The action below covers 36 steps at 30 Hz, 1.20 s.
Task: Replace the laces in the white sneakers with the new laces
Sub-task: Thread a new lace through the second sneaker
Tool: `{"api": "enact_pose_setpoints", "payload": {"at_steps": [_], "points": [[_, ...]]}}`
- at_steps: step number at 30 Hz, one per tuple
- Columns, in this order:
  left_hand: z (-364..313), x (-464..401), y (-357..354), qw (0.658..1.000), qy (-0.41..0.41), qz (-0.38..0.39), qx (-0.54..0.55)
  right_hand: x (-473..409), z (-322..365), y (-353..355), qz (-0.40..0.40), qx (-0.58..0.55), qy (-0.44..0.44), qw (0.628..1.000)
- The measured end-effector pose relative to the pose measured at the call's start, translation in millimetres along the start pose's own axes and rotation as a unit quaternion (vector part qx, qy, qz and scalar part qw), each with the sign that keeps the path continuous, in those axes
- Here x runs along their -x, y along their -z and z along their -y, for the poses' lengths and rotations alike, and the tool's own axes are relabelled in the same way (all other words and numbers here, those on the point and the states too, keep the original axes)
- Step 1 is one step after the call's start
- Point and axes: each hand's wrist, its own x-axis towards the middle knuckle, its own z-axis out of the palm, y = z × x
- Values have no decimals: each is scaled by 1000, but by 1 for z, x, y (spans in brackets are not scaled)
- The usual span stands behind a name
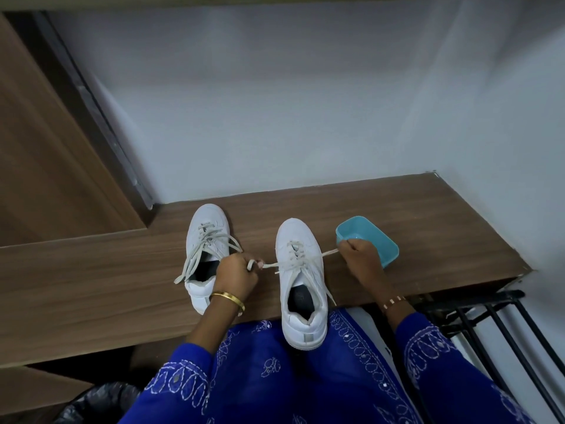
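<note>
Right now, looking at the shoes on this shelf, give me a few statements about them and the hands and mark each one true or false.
1. Both hands (left hand, right hand) pinch lace ends of the right sneaker. True.
2. The blue container sits left of both sneakers. False: it is on the right, behind the right hand.
3. The left sneaker has no lace. False: it is laced, ends loose.
4. Both sneakers stand on the wooden shelf. True.

The shelf (122,270) lies bare at far left and far right. Two sneakers (301,270) and a blue tub (367,240) crowd its middle; the wall (275,117) closes the far side.
</note>
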Motion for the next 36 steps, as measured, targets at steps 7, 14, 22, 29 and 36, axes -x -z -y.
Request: {"api": "enact_pose_setpoints", "payload": {"at_steps": [7, 14, 22, 29, 36], "points": [[3, -1, 2, 994, 20, 37, -97, 0, -13, -6, -12, 142, 25, 990], [9, 4, 6, 995, -5, 57, -80, 5, -17, -6, 29, 146, 31, 988], [21, 8, 13, 989, 2, -20, -146, 39, 40, -6, 144, 108, 131, 975], [25, 10, 15, 967, 73, -5, -244, 60, 44, -35, 301, 243, 158, 908], [30, 8, 18, 925, 66, 54, -371, 70, 37, -44, 290, 330, 221, 871]]}}
